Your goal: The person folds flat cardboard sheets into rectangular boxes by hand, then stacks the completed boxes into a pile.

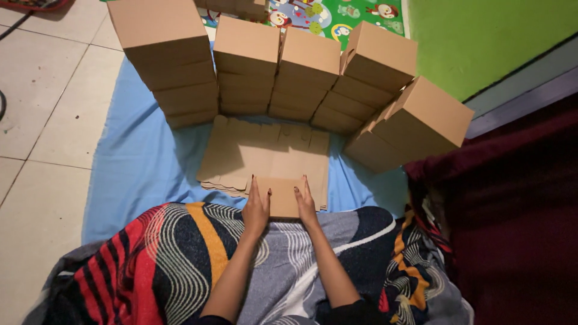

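Flat cardboard sheet point(283, 195): the top piece of a stack of unfolded box blanks point(265, 157), lying on the blue sheet point(138, 168) just in front of the person's lap; its near edge meets the patterned blanket point(180, 259).
Left hand point(257, 207): laid flat on the left edge of the cardboard sheet, fingers point(253, 186) straight and together, pressing down, not curled round anything.
Right hand point(305, 203): laid flat along the sheet's right edge, fingers point(303, 185) stretched out, thumb tucked at the side; nothing gripped.
Gap between hands: a narrow strip of bare cardboard, both hands parallel and pointing away from the body.
Stack edges: left side scalloped where the flaps overlap; far edge runs almost up to the wall of boxes; right edge stops short of the tilted boxes.
Folded boxes point(277, 72): brown cartons piled in several columns in an arc along the far edge of the blue sheet, the tallest pile point(171, 60) at the far left.
Tilted boxes point(415, 123): at the far right, leaning, close to the stack's right corner.
Open room: bare blue sheet to the left of the stack, then tiled floor point(48, 120) beyond its left edge; a small blue patch to the right.
Right border: dark red cloth point(512, 210) and a green wall point(481, 36).
Far border: colourful play mat point(325, 15) behind the boxes.
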